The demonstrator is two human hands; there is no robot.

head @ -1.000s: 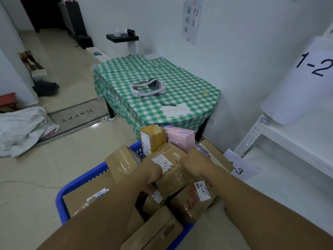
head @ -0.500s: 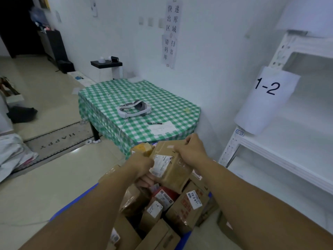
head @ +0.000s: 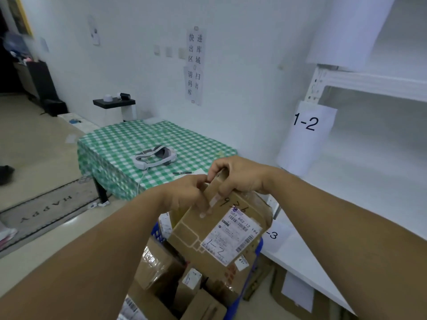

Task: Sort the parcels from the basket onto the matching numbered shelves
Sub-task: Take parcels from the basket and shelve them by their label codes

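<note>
nearest to me, the blue basket [head: 259, 247] sits on the floor, packed with brown cardboard parcels [head: 159, 264], several bearing white labels. above the basket, the held parcel [head: 196, 229] is a cardboard box tilted with its labelled face toward me. its shipping label [head: 231, 236] carries a handwritten "1-2", and digits that look like "936" are written on the bare cardboard above it. my left hand [head: 184, 195] grips the upper left edge of the held parcel, fingers curled onto the labelled face. my right hand [head: 240, 176] is clamped over its far top corner, fingers wrapped down the front. to my right stands the white shelving unit [head: 369, 85]. a paper sign reading "1-2" [head: 306, 122] hangs at its upright, and a lower sign ending in "-3" [head: 272, 234] shows just beside the held parcel. beyond my hands, a table with a green checked cloth [head: 115, 144] carries a white headset [head: 154, 157] and a pen [head: 182, 173]. a doormat reading "happy" [head: 46, 209] lies on the floor left of the table. a paper notice [head: 195, 65] with chinese characters is fixed to the white wall behind.
</note>
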